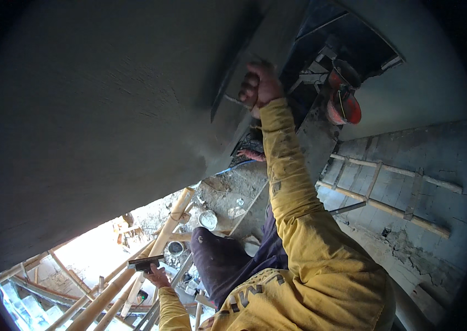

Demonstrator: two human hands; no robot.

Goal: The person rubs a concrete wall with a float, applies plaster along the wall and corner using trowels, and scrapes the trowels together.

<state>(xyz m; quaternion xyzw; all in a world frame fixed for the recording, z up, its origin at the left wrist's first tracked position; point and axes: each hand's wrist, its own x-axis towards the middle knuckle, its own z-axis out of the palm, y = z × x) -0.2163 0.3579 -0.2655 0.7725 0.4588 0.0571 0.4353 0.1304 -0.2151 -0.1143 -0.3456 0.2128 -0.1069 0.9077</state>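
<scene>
My right hand (pixel 262 88) is raised at the end of a yellow sleeve, its fingers wrapped round the handle of a plastering trowel (pixel 223 91). The long dark blade lies along the grey plastered surface (pixel 95 110), and the hand is slightly blurred. Rough streaks mark part of that plaster; the rest looks smooth. Lower down, my left hand (pixel 159 277) grips a dark, flat, rectangular plastering tool (pixel 145 263), held away from the surface near the bamboo poles. Its handle is mostly hidden by the fingers.
Bamboo scaffold poles (pixel 172 215) rise at the lower left. Two red buckets (pixel 345 107) stand at the upper right. A wooden ladder (pixel 388 204) lies along the right wall. Far below are a pale bucket (pixel 207 219) and rubble. A pinkish hand-like shape (pixel 252 155) shows beyond my arm.
</scene>
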